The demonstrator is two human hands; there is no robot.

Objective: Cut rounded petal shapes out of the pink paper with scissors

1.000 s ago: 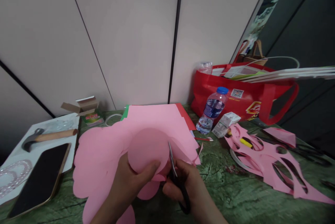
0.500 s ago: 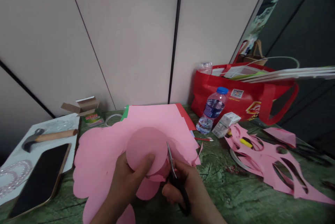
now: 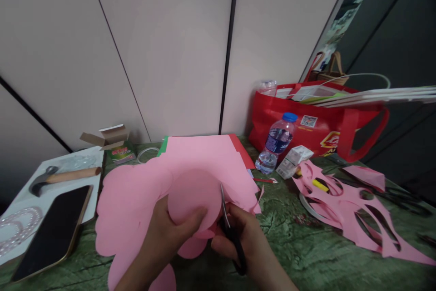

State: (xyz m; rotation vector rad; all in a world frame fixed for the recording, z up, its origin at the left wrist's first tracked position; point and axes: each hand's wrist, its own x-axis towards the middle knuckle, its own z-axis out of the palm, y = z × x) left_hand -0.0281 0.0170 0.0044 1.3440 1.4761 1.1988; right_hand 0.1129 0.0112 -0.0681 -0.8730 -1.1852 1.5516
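Note:
A round piece of pink paper is pinched in my left hand, thumb on top and fingers underneath. My right hand grips black-handled scissors, whose blades point up along the circle's right edge. Just below the circle, a strip of pink paper hangs near the right fingers. Under both hands lie pink paper sheets and several rounded pink cutouts, overlapping on the green table. Part of the scissor handles is hidden by my right fingers.
At left are a hammer, a phone, clear beads and a small opened box. To the right stand a water bottle, a white carton and a red bag. Pink paper scraps with cut-out holes lie there too.
Both hands, with the paper circle and scissors, have shifted slightly to the right. The scissor blades look closer together now. Everything else on the table is unchanged.

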